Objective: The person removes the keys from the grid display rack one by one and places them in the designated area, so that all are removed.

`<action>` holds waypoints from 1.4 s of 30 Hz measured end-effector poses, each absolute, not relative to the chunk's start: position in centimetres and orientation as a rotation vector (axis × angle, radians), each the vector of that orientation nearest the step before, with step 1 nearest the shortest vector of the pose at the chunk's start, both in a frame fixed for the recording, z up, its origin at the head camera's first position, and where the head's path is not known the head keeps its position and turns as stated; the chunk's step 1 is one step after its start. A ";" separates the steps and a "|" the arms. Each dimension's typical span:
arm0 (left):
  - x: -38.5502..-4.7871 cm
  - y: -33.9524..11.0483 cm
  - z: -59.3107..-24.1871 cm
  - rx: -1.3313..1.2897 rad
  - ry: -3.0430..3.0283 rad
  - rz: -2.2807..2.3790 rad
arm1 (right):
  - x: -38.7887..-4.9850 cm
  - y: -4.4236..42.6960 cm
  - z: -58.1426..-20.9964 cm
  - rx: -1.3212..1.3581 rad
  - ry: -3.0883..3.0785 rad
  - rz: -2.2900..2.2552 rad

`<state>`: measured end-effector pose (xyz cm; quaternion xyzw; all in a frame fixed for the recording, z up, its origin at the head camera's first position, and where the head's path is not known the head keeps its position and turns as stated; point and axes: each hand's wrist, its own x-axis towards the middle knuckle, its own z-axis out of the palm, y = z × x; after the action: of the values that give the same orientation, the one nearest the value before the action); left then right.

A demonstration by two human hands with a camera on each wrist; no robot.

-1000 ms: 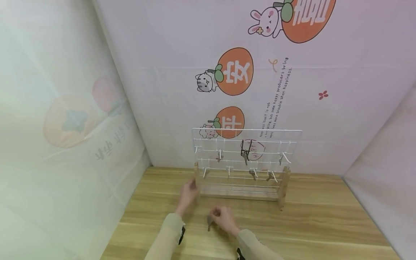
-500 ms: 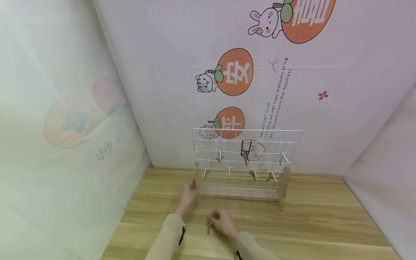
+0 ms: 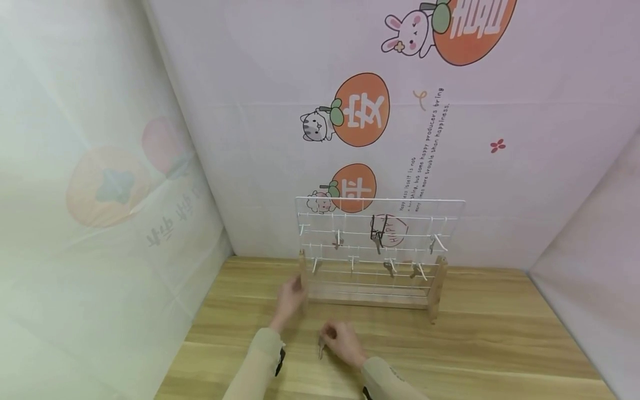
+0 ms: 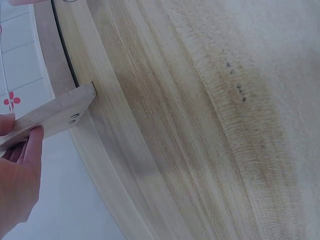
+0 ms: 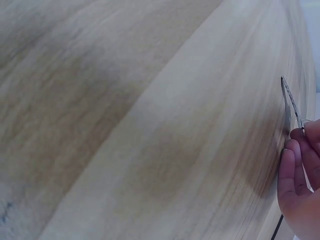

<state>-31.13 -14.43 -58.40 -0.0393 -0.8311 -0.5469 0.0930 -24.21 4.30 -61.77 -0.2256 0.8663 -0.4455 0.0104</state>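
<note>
A wire display rack [image 3: 367, 304] with a wooden base stands on the table, and several hooks project from its white grid. My left hand [image 3: 289, 300] grips the left wooden post [image 3: 302, 266]. In the left wrist view the thumb and fingers of this hand [image 4: 20, 185] lie on opposite faces of that post [image 4: 55, 112]. Nearer to me, low over the table, my right hand [image 3: 345, 341] pinches a metal key [image 3: 321, 350] by its head. The right wrist view shows the key [image 5: 291, 100] almost edge-on, its shaft pointing away from the fingertips.
Keys hang on several hooks: one [image 3: 377, 244] below a black hook holder, others [image 3: 388, 269] on the lower row. The right wooden post [image 3: 437, 289] holds the grid's other side. Printed cloth walls [image 3: 260, 166] enclose the wood-grain table [image 3: 490, 333] at the back and sides.
My right hand has shifted slightly toward me over the last second. The key has turned a little and looks thinner now. My left hand stays on the post.
</note>
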 end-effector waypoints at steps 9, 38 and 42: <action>-31.2 -14.5 -58.6 -0.130 -2.447 -1.593 | -24.1 4.2 -61.6 -0.720 2.725 -1.375; -30.9 -14.4 -57.9 -0.067 -2.483 -1.583 | -24.5 4.1 -61.7 -0.750 2.711 -1.374; -31.0 -14.3 -58.0 -0.066 -2.486 -1.594 | -24.6 4.2 -61.7 -0.777 2.705 -1.356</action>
<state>-30.98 -14.29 -58.01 -0.0221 -0.8380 -0.5371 0.0938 -24.61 4.18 -61.72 -0.2488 0.8658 -0.4340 0.0090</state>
